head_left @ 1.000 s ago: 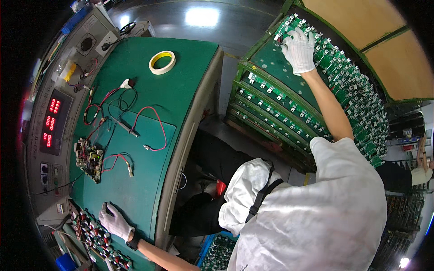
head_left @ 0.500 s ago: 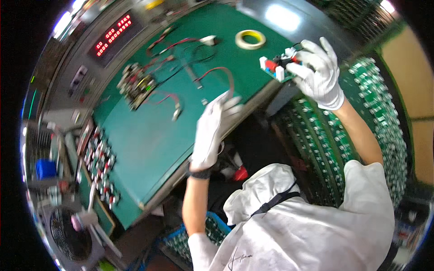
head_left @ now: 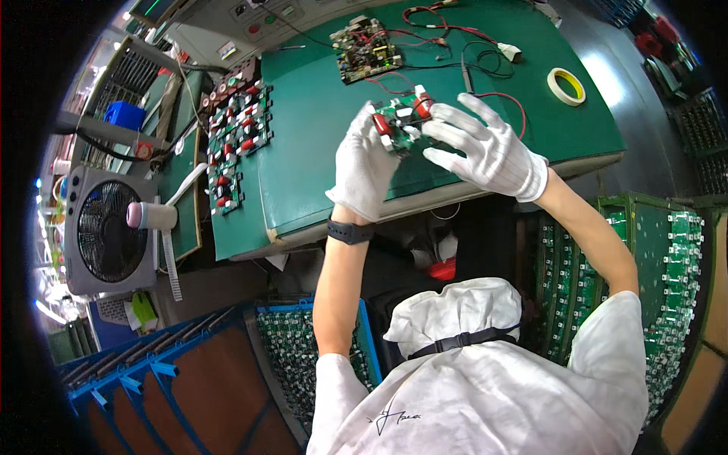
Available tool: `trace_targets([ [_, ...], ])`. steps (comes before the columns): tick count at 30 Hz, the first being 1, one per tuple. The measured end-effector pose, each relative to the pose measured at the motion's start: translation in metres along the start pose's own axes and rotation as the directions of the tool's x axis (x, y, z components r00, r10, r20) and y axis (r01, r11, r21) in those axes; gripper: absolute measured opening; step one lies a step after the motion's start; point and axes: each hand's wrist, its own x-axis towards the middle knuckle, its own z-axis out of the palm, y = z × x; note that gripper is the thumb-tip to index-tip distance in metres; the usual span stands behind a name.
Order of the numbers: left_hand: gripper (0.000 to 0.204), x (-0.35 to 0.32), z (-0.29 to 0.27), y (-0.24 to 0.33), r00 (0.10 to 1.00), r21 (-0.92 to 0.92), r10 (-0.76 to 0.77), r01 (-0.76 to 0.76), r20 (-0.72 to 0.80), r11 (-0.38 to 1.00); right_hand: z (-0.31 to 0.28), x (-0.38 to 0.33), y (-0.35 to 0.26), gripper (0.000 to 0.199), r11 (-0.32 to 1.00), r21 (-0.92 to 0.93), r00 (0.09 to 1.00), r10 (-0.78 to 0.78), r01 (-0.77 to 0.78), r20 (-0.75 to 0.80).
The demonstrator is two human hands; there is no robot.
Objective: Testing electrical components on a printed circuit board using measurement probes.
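Over the near part of the green-topped bench (head_left: 318, 182) I hold a small circuit board (head_left: 403, 121) with red cylindrical parts and white connectors. My left hand (head_left: 364, 163), in a white glove, grips the board's left side between thumb and fingers. My right hand (head_left: 485, 152), gloved too, is at the board's right side with its fingers spread apart. Its fingertips lie close to the red part there; whether they touch it I cannot tell. Beyond the board lies a larger populated circuit board (head_left: 365, 49) with wires attached.
Several similar boards with red parts (head_left: 239, 140) lie at the bench's left. A tape roll (head_left: 566, 86), a white cable connector (head_left: 509, 51) and a thin probe (head_left: 466, 76) lie right. Racks of green boards (head_left: 679, 258) stand at my right; a fan (head_left: 114, 231) is left.
The view has swung to the right. The small board, in my right hand before, is now in my left hand above the bench. My right hand has moved inward and its fingers have spread.
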Motion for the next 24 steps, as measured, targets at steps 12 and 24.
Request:
trace_targets([
  [12,0.058,0.014,-0.092,0.021,0.858,0.916,0.509,-0.256,0.069,0.308,0.044,0.027,-0.007,0.020,0.943,0.325,0.995,-0.084,0.064,0.048],
  [24,0.030,-0.016,-0.059,0.062,0.749,0.955,0.605,-0.124,0.268,-0.270,0.034,-0.001,0.042,0.032,0.939,0.276,0.976,0.173,-0.204,0.134],
])
